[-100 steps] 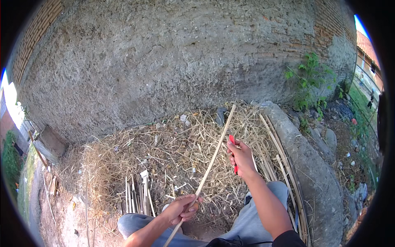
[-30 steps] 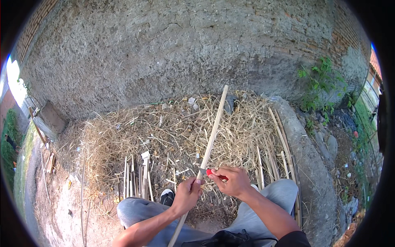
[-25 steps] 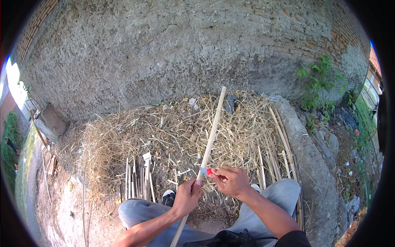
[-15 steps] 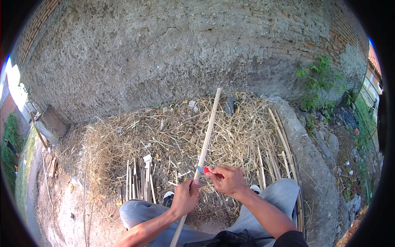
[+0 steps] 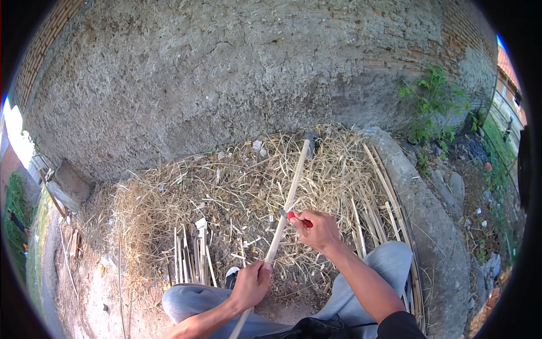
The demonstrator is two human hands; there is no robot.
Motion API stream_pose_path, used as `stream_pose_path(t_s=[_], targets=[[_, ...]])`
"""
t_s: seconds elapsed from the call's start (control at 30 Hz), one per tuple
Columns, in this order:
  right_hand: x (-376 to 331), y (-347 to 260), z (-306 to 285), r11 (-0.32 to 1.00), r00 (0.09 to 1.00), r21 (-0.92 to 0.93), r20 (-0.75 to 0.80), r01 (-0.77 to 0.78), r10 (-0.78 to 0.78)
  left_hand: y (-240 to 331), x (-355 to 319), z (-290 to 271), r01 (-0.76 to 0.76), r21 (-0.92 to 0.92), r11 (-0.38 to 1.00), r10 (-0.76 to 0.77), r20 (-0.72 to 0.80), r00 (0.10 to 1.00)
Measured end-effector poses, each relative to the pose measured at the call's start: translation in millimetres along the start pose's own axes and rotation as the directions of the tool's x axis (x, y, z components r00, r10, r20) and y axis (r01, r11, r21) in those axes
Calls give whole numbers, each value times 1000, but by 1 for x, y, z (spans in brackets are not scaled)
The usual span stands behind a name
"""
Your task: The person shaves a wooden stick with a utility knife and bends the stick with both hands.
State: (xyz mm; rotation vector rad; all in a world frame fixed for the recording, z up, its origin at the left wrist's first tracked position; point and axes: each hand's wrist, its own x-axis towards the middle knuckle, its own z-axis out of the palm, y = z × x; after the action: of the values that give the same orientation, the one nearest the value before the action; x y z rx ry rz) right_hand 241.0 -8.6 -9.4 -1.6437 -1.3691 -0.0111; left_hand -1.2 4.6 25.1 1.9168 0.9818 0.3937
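Observation:
A long pale strip, which looks like split bamboo (image 5: 291, 195), slants from between my legs up toward the wall. My left hand (image 5: 252, 284) is closed round its lower part, just above my lap. In my right hand (image 5: 319, 231) is a red-handled knife (image 5: 293, 216), gripped with the fingers wrapped round the handle. The blade lies against the strip about midway along its upper length, above my left hand. Part of the handle is hidden by my fingers.
Curly shavings (image 5: 333, 186) cover the ground before the rough wall (image 5: 226, 73). Bundled strips (image 5: 192, 254) lie beyond my left knee; more long strips (image 5: 389, 192) lie at right beside a concrete edge (image 5: 429, 237). A green plant (image 5: 435, 104) grows by the wall.
My right hand with the knife has moved up along the strip, away from my left hand. My left hand and the strip have shifted slightly downward.

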Motion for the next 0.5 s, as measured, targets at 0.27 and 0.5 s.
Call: stream_pose_path(t_s=[0.27, 0.5], targets=[[7, 27, -4, 967, 961, -58, 112, -248, 253, 4, -31, -11, 93, 2, 996, -93, 100, 991], [16, 41, -21, 910, 903, -159, 143, -384, 406, -10, -81, -14, -85, -21, 996, 85, 34, 996]])
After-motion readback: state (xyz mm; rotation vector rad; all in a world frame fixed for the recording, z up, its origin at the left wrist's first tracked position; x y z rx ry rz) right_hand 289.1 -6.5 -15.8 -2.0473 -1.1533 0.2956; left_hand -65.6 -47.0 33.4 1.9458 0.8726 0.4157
